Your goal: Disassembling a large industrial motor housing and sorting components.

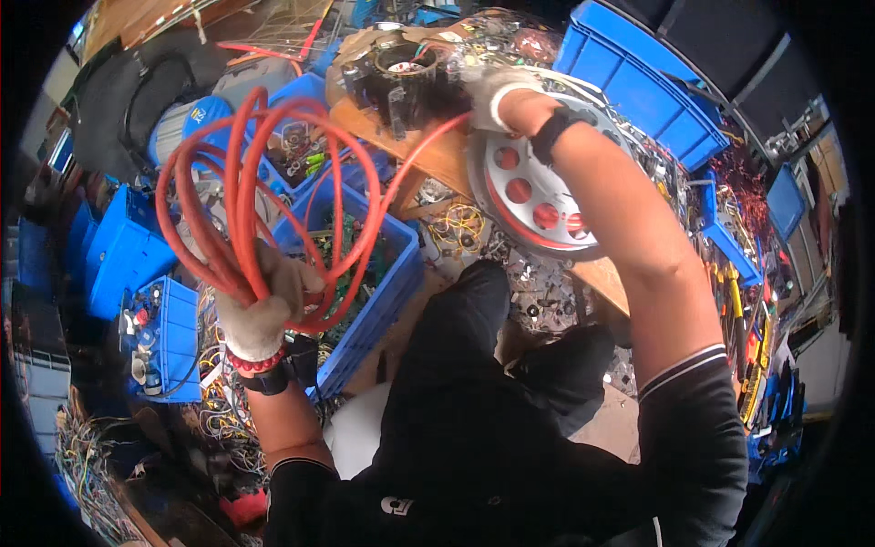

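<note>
Several loose loops of thick red cable (244, 196) hang in the air at the left. My left hand (260, 314), in a pale work glove, is closed round the bottom of these loops. A strand of the cable runs from the loops to the right and meets the glove of my right hand (497, 94). That hand is closed on the strand above the reel's upper left edge; its fingers are partly blurred. The round silver reel (531, 176) has holes in its face, and red shows through them. It rests near a wooden board (444, 162).
Below the loops stands a blue crate (369, 305) of green circuit boards. A smaller blue bin (173, 342) holds small parts. Farther off are a dark motor-like housing (401, 87) and a large blue crate (638, 82). Tangled wires and scrap lie around; tools line the right side.
</note>
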A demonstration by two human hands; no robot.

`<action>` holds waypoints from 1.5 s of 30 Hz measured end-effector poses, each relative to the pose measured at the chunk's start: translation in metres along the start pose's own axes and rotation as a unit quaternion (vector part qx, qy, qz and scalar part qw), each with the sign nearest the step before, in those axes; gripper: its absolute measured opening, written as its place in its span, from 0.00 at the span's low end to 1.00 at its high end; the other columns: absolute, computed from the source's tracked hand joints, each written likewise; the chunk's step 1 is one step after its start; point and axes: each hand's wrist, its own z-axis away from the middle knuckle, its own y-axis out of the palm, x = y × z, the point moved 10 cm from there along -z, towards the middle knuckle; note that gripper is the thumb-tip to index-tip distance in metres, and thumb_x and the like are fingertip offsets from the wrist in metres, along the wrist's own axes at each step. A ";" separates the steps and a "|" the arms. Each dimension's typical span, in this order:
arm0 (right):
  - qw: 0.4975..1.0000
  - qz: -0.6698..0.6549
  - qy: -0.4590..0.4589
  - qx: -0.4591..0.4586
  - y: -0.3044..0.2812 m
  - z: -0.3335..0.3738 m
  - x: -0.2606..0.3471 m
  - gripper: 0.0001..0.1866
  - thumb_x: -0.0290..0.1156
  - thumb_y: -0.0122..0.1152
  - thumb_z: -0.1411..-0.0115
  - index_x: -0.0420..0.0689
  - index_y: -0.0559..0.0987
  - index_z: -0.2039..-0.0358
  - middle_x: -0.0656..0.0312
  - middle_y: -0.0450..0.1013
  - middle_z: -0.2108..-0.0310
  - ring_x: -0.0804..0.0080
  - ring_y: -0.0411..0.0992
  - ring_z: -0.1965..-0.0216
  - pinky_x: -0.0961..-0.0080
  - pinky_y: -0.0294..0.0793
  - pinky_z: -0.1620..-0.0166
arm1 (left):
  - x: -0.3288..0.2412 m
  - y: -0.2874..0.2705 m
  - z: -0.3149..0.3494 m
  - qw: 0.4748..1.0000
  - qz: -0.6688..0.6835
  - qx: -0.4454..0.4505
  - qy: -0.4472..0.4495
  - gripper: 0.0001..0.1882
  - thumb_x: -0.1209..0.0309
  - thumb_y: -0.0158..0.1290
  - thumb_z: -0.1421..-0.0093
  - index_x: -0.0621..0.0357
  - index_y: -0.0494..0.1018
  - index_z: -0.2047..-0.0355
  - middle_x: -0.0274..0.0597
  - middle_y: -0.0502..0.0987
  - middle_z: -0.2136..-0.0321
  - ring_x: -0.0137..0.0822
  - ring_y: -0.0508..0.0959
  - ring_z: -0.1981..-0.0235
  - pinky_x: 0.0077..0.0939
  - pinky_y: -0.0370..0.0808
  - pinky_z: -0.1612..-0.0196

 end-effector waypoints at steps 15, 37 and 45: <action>0.966 -0.050 -0.169 0.190 0.040 -0.028 -0.006 0.22 0.45 0.55 0.44 0.46 0.82 0.55 0.48 0.79 0.57 0.45 0.76 0.54 0.55 0.74 0.52 | -0.043 0.031 -0.032 0.973 0.154 0.055 0.160 0.30 0.65 0.58 0.39 0.56 0.62 0.38 0.21 0.61 0.88 0.26 0.64 0.93 0.29 0.64 0.86; 0.869 -0.427 -0.086 0.235 0.094 0.006 -0.173 0.17 0.24 0.64 0.43 0.46 0.82 0.52 0.52 0.79 0.57 0.56 0.77 0.55 0.67 0.78 0.51 | 0.003 0.054 -0.056 0.991 -0.003 0.066 0.119 0.38 0.70 0.67 0.49 0.49 0.58 0.42 0.22 0.68 0.83 0.26 0.68 0.88 0.26 0.65 0.76; 0.797 -0.579 -0.032 0.170 0.072 0.061 -0.206 0.15 0.30 0.63 0.37 0.41 0.81 0.51 0.52 0.80 0.55 0.58 0.79 0.54 0.67 0.78 0.49 | 0.041 0.091 -0.054 0.995 -0.091 0.020 0.030 0.25 0.79 0.63 0.57 0.62 0.70 0.56 0.34 0.74 0.79 0.31 0.74 0.80 0.29 0.74 0.69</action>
